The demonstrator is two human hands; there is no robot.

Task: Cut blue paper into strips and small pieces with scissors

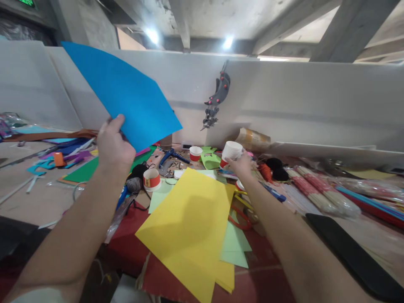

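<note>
My left hand [113, 145] is raised above the table and pinches the lower corner of a blue paper sheet [126, 90], which stands up in the air toward the white wall. My right hand [242, 163] reaches forward and grips a stack of white paper cups with a red band [231, 150], held tilted over the table. Between my arms lie yellow paper sheets [192, 223] on light green sheets [235, 246].
A red-and-white paper cup [152, 179] and another [195, 153] stand behind the yellow sheets. Blue-handled pliers [172, 156], orange scissors [241, 216], balls of yarn, bundled sticks [318, 191], a tape roll [252, 139], coloured foam scraps at left, a black pad [350, 252] at right.
</note>
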